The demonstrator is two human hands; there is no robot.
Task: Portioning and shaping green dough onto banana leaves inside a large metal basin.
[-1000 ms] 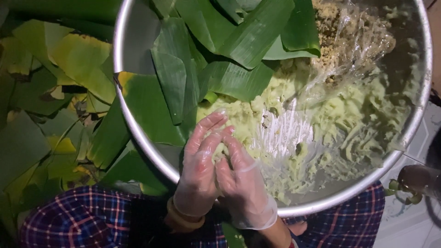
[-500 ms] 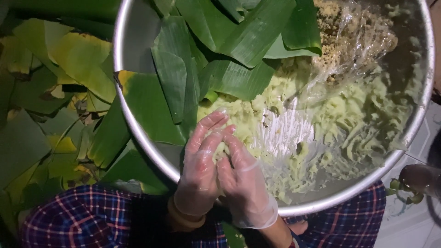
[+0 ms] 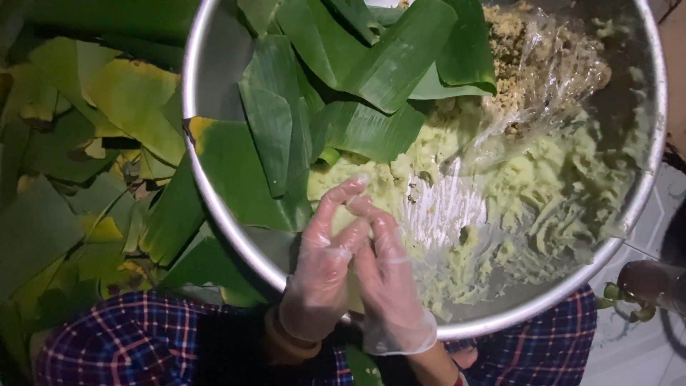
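Observation:
Both my hands wear thin clear plastic gloves. My left hand [image 3: 321,268] and my right hand [image 3: 389,282] are pressed together over the near rim of a big round metal basin [image 3: 214,207]. Between the palms sits a pale green lump of dough [image 3: 344,221], mostly hidden by the fingers. The basin holds a smeared mass of the same pale green dough [image 3: 529,193] on its right half. Cut banana leaf pieces [image 3: 336,107] lie stacked in its left and upper part. A crumbly yellowish filling [image 3: 511,46] under crumpled clear plastic wrap [image 3: 564,71] lies at the top right.
More banana leaves [image 3: 93,164], some yellowing, are heaped on the floor left of the basin. My knees in dark plaid trousers [image 3: 136,343] frame the basin's near edge. Pale floor tiles [image 3: 643,350] and a dark round object [image 3: 650,282] show at the lower right.
My hands have stayed over the basin's near rim, the fingers shifting slightly around the dough lump. Nothing else has moved.

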